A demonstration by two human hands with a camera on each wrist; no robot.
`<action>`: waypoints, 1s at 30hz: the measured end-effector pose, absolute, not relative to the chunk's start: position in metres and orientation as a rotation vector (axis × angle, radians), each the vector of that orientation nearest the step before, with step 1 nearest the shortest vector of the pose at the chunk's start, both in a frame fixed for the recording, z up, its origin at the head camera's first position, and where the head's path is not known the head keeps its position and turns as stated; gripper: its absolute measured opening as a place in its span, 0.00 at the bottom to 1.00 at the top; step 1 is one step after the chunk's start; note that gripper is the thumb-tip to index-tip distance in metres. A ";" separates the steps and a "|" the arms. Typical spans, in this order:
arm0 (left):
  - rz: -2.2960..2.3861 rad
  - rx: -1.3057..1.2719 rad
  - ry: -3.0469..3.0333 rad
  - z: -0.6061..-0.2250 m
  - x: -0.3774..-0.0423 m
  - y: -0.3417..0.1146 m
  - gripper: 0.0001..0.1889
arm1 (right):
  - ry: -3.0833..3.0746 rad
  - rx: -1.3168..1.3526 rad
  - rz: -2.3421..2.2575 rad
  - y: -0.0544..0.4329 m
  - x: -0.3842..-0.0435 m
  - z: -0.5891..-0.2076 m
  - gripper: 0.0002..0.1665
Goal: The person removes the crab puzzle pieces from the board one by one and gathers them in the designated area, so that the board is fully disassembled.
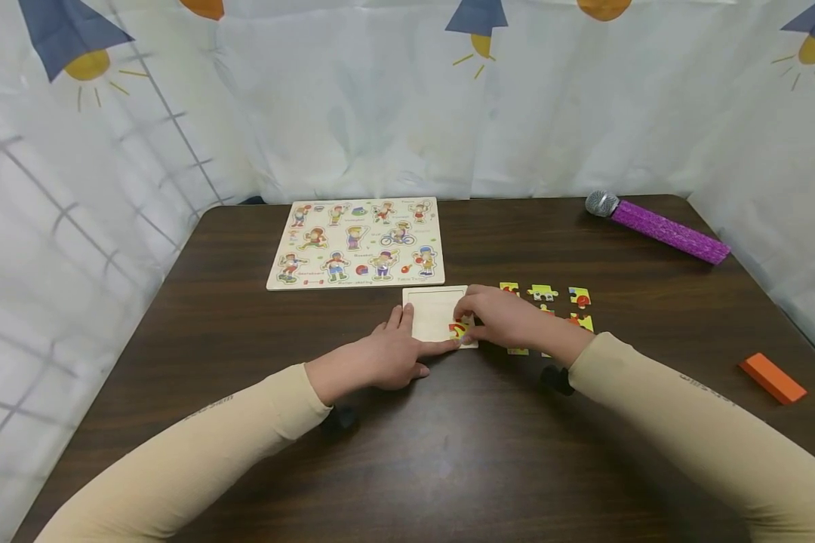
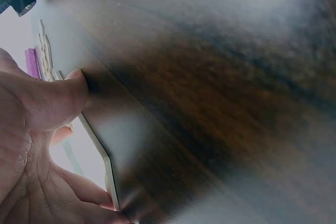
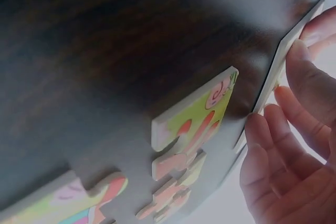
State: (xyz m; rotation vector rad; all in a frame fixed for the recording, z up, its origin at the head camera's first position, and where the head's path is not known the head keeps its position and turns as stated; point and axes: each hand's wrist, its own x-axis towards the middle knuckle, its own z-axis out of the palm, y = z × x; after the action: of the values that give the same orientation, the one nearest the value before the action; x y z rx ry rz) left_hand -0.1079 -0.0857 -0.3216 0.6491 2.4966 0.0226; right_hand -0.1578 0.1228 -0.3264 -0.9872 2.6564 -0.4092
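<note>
A small pale wooden puzzle tray (image 1: 431, 313) lies mid-table, with one yellow and red jigsaw piece (image 1: 458, 330) in its near right corner. My left hand (image 1: 392, 354) rests with fingers spread at the tray's left and near edges, its index finger reaching along the near edge to that piece. Curled over the same corner, my right hand (image 1: 505, 317) pinches the piece between thumb and fingers. In the right wrist view the piece is hidden behind the fingers. Several loose jigsaw pieces (image 1: 543, 292) lie right of the tray, some partly covered by the right hand and forearm.
Behind the tray lies a larger wooden picture board (image 1: 356, 245) with cartoon children. A purple microphone (image 1: 672, 230) is at the back right, and an orange block (image 1: 773, 378) near the right edge. White patterned curtains (image 1: 380, 105) surround the brown table (image 1: 441, 467).
</note>
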 end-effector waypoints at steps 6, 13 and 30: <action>0.042 0.678 2.503 -0.322 -0.108 -0.089 0.33 | 2.645 -0.995 -0.430 0.122 -0.159 -0.326 0.17; 0.029 0.655 2.483 -0.321 -0.110 -0.087 0.33 | 2.637 -0.954 -0.451 0.122 -0.161 -0.326 0.17; 0.011 0.660 2.479 -0.320 -0.109 -0.087 0.33 | 2.539 -0.857 -0.789 0.127 -0.164 -0.326 0.13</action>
State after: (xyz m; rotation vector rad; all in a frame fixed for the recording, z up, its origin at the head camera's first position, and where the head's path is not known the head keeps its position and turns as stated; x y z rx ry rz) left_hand -0.1094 -0.0865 -0.3202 0.6596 2.4791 0.0110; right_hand -0.1642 0.1269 -0.3263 -0.8575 2.5388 -0.7894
